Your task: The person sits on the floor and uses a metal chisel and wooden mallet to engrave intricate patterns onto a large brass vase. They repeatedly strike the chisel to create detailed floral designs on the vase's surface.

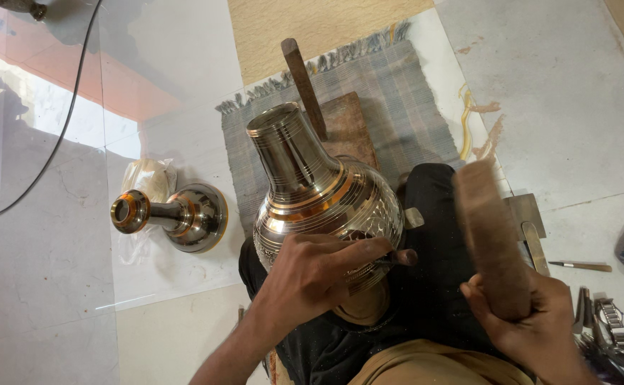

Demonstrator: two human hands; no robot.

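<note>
Brass pot [326, 199]: stiff, heavy, slick; brace at belly | left hand [312, 274] pinches punch [397, 258] | right hand [533, 321] fisted on wooden mallet [490, 235]

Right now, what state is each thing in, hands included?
Large metal pot: tilted, resting on the person's lap, neck pointing away.
Small metal pot: lying on its side on the floor.
Left hand: grip closed on a chisel held against the large pot.
Right hand: grip closed on a wooden mallet, raised, blurred.
</note>
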